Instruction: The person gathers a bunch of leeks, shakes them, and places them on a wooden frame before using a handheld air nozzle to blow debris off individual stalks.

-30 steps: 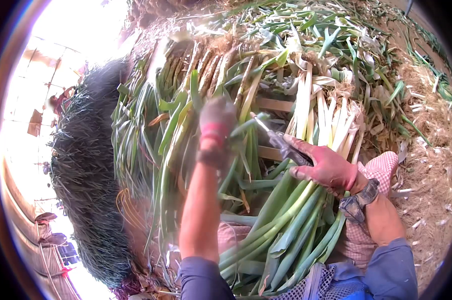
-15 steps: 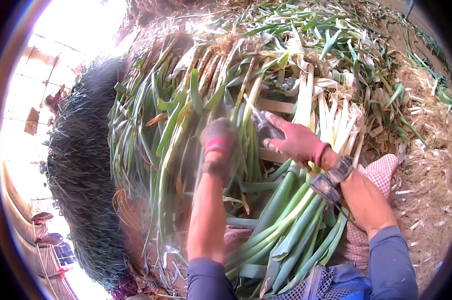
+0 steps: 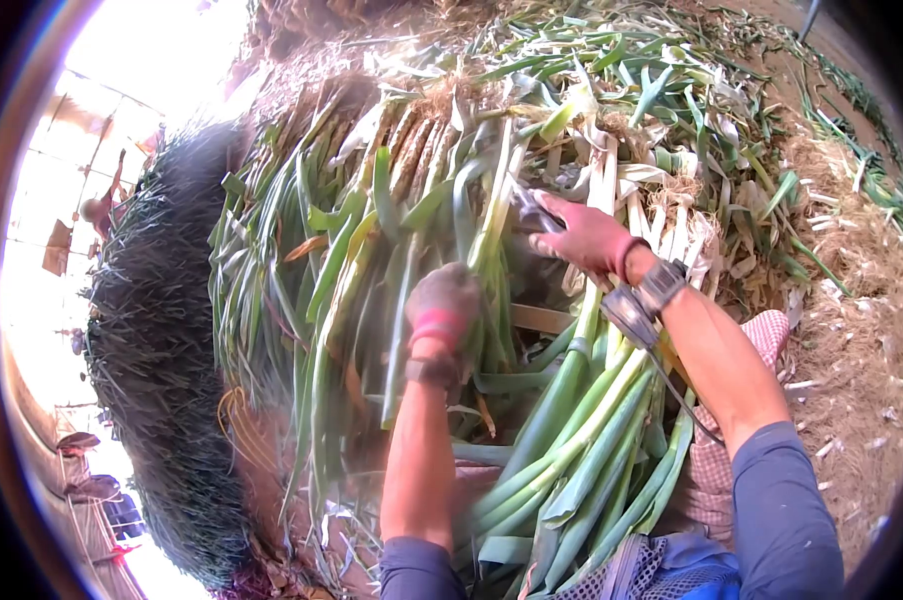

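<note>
Now the right hand [image 3: 586, 235] has travelled up – away from the lap, toward the white ends of the leeks [image 3: 571, 385] – its fingers closed on a dark tool [image 3: 527, 212] (mostly hidden). The left hand [image 3: 441, 312] has dropped lower than a second ago – fist clamped round green stalks. Leeks lie across the lap, against the pile [image 3: 301, 260].

Single head-worn fisheye view, dark vignette round the edges. Looks forward and steeply down over the person's own forearms. Close range: left hand [image 3: 441, 305] and right hand [image 3: 583, 235] sit mid-frame. Leek pile [image 3: 371, 230] fills the centre, straw-strewn ground [image 3: 851, 300] at the right edge.
</note>
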`<state>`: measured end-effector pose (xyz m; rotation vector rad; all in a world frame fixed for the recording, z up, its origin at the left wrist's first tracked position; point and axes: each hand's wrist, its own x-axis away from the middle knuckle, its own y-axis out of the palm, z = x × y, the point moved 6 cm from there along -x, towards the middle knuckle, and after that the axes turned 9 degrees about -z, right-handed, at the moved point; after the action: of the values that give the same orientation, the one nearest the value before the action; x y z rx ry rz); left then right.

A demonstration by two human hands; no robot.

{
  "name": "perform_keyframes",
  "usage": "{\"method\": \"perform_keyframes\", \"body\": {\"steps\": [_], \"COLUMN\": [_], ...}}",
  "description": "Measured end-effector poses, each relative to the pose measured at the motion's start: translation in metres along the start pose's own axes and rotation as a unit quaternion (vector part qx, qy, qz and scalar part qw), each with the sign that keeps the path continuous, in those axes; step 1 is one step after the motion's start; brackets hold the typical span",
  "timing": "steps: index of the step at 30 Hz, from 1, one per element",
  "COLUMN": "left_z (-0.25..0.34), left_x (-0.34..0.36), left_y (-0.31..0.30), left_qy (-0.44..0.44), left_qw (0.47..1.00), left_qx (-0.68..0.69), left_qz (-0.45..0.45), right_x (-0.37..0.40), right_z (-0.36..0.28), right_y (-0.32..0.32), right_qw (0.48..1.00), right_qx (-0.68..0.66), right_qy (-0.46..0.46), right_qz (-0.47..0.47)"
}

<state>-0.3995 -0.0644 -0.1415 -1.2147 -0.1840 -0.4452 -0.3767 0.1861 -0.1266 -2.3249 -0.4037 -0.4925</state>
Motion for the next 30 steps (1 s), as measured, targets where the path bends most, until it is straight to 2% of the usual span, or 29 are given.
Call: {"method": "perform_keyframes", "body": {"steps": [2, 5, 6, 7, 8, 10, 12, 14, 15, 16, 18, 19, 20, 22, 23, 24, 26, 28, 30], "left_z": [0.001, 0.015, 0.02, 0.023, 0.022, 0.021, 0.012, 0.038, 0.038, 0.043, 0.056, 0.066, 0.071, 0.074, 0.075, 0.075, 0.076, 0.074, 0.06], "left_x": [0.002, 0.013, 0.016, 0.019, 0.02, 0.023, 0.021, 0.049, 0.05, 0.053, 0.064, 0.071, 0.074, 0.075, 0.076, 0.075, 0.073, 0.064, 0.054], "left_y": [-0.001, -0.011, -0.011, -0.009, -0.005, 0.015, 0.036, 0.03, 0.045, 0.062, 0.081, 0.08, 0.085, 0.086, 0.081, 0.076, 0.051, 0.026, 0.0], "left_qy": [0.001, -0.009, -0.032, -0.056, -0.055, -0.013, 0.011, 0.002, 0.043, 0.066, 0.097, 0.114, 0.123, 0.136, 0.136, 0.127, 0.133, 0.132, 0.085], "left_qw": [1.0, 0.999, 0.993, 0.984, 0.984, 0.972, 0.971, 0.943, 0.939, 0.926, 0.923, 0.929, 0.933, 0.935, 0.934, 0.934, 0.937, 0.948, 0.949], "left_qx": [-0.011, -0.037, -0.07, -0.104, -0.103, -0.099, -0.055, 0.051, 0.099, 0.064, -0.008, -0.062, -0.058, -0.094, -0.093, -0.075, -0.029, -0.011, 0.116], "left_qz": [-0.016, -0.039, -0.087, -0.136, -0.136, -0.214, -0.232, -0.329, -0.328, -0.367, -0.372, -0.346, -0.334, -0.315, -0.316, -0.326, -0.321, -0.289, -0.281], "right_x": [0.028, 0.087, 0.092, 0.106, 0.12, 0.149, 0.163, 0.171, 0.172, 0.172, 0.167, 0.162, 0.16, 0.161, 0.161, 0.161, 0.16, 0.158, 0.157], "right_z": [0.0, -0.013, 0.006, 0.007, 0.001, -0.011, -0.005, 0.0, 0.002, -0.007, -0.006, 0.001, 0.006, -0.003, -0.004, -0.011, -0.011, -0.001, 0.003], "right_y": [0.007, 0.017, 0.033, 0.033, 0.03, 0.017, 0.024, 0.038, 0.037, 0.03, 0.011, 0.012, 0.018, 0.028, 0.026, 0.021, 0.01, 0.016, 0.019], "right_qw": [0.999, 0.992, 0.995, 0.995, 0.993, 0.994, 0.994, 0.986, 0.988, 0.988, 0.995, 0.999, 0.999, 0.991, 0.994, 0.994, 0.998, 0.996, 0.996], "right_qx": [-0.011, 0.021, 0.006, 0.016, 0.026, 0.034, 0.041, 0.047, 0.055, 0.054, 0.043, 0.041, 0.041, 0.069, 0.07, 0.069, 0.04, 0.055, 0.052], "right_qy": [-0.027, 0.025, -0.046, -0.064, -0.082, -0.051, -0.021, -0.124, -0.092, -0.093, 0.029, -0.017, -0.018, -0.106, -0.071, -0.071, -0.015, -0.051, -0.02], "right_qz": [0.014, -0.12, -0.083, -0.08, -0.078, -0.09, -0.102, -0.096, -0.108, -0.11, -0.082, -0.016, -0.017, -0.037, -0.052, -0.053, -0.048, -0.047, -0.072]}}
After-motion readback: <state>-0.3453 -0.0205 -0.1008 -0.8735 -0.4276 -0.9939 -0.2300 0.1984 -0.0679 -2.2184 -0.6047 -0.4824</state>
